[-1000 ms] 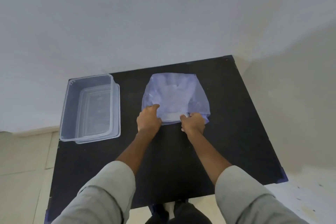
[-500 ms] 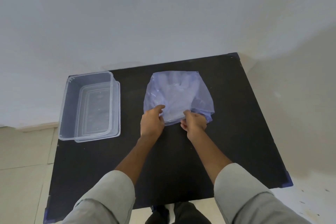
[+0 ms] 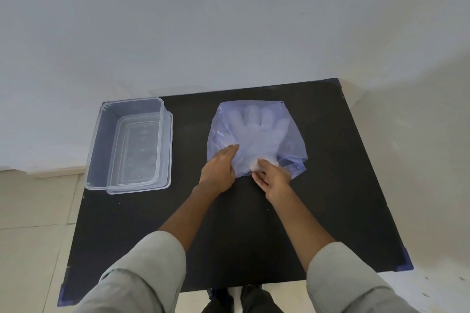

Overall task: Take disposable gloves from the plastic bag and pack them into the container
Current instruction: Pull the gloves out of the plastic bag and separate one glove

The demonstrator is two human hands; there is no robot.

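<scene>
You have no readable text, label, brand or number anywhere here. The plastic bag [image 3: 256, 134] under your hands [image 3: 218, 170] is unprinted, and the container [image 3: 129, 145] to their left shows only blurred moulded marks.

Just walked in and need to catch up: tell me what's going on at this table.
A person is working at the near, open end of a bluish plastic bag on a black table. The left hand presses on it while the right hand pinches at the disposable gloves visible inside. The clear container on the left holds no gloves yet.
</scene>
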